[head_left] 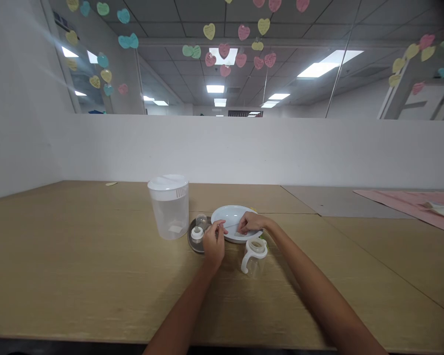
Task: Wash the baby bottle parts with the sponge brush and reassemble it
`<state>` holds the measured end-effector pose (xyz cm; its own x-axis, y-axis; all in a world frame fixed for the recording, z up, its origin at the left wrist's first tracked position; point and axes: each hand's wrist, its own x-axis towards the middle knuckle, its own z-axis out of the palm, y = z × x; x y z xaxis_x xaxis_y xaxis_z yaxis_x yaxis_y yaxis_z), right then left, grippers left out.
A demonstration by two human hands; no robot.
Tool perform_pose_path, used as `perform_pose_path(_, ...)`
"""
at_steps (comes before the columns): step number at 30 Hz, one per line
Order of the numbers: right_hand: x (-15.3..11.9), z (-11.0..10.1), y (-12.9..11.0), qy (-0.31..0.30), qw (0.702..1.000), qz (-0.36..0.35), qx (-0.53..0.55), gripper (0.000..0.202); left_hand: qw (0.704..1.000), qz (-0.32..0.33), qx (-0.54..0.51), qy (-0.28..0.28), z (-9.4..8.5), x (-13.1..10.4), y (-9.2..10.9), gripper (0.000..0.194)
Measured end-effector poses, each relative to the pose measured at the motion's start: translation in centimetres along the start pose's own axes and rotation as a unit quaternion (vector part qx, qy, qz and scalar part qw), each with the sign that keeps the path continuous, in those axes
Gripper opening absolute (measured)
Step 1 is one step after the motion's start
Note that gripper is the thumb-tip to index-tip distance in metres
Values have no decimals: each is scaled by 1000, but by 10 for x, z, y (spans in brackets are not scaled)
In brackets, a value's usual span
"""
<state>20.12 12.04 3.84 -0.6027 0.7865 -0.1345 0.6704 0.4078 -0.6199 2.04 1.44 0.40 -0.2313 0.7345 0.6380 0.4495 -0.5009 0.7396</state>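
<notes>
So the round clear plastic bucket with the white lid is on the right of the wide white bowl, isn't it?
Only the side is wrong: in the head view, the round clear plastic bucket with the white lid stands left of the wide white bowl.

You are holding both bare forearms (314, 283) out in front, your hands lying near each other but apart. Your left hand (214, 242) is pointing forward, fingers (218, 227) bending; your right hand (250, 223) is angling inward, curling downward.
</notes>
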Motion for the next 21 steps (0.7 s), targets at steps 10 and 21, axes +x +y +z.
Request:
perform_pose_path(10,8,7,4,-20,999,-20,17,24,1000,8,8,1,0,0,1,29)
perform_pose_path(21,8,12,-4,14,999,0,-47,18,1000,12,12,1,0,0,0,28)
